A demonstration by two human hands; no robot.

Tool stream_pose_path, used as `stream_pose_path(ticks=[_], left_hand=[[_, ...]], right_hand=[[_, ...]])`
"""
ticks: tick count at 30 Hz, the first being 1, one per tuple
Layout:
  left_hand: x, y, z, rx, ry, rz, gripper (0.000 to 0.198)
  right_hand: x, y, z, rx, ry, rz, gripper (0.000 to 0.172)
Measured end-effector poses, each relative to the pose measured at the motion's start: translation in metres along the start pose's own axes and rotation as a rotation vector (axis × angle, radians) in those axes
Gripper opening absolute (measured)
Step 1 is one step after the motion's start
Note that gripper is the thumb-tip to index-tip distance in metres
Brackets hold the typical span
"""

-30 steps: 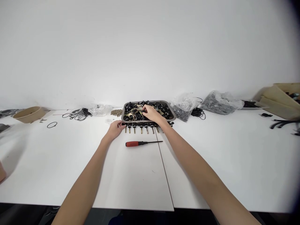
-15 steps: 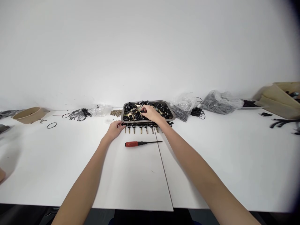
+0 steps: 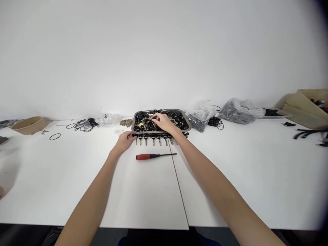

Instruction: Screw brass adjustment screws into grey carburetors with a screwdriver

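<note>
The right hand seemingly searched the tray, next needing a secure grip; I couldn't tell whether its or the left hand's fingers pinched anything.

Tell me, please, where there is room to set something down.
Bare: between the screwdriver and near table edge; between the right forearm and black strips; left of the left forearm, nearer than the black ring. Crowded: along the wall, and around the tray at the right hand and row of parts at the left hand.
</note>
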State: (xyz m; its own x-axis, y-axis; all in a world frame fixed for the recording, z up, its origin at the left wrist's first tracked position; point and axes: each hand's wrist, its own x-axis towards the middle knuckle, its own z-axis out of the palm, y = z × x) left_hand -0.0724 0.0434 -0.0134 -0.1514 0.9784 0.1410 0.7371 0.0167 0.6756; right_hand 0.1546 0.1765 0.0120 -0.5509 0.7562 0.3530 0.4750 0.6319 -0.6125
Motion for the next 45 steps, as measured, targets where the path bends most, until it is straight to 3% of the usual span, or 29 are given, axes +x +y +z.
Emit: stream_pose_path(ticks=[12,17,30,45], left_hand=[[0.001,0.0,0.0,0.002,0.003,0.002,0.025],[0.001,-0.002,0.001,0.005,0.007,0.006,0.026],[0.0,0.001,-0.001,0.016,0.014,0.021,0.026],[-0.001,0.0,-0.001,0.02,0.012,0.017,0.025]], right_hand=[[0.005,0.01,0.002,-0.063,-0.014,0.013,0.017],[0.006,0.013,0.002,-0.079,-0.033,0.049,0.029],[-0.002,-0.003,-0.002,-0.126,-0.019,0.079,0.03],[0.002,0.001,-0.003,0.037,0.089,0.045,0.037]])
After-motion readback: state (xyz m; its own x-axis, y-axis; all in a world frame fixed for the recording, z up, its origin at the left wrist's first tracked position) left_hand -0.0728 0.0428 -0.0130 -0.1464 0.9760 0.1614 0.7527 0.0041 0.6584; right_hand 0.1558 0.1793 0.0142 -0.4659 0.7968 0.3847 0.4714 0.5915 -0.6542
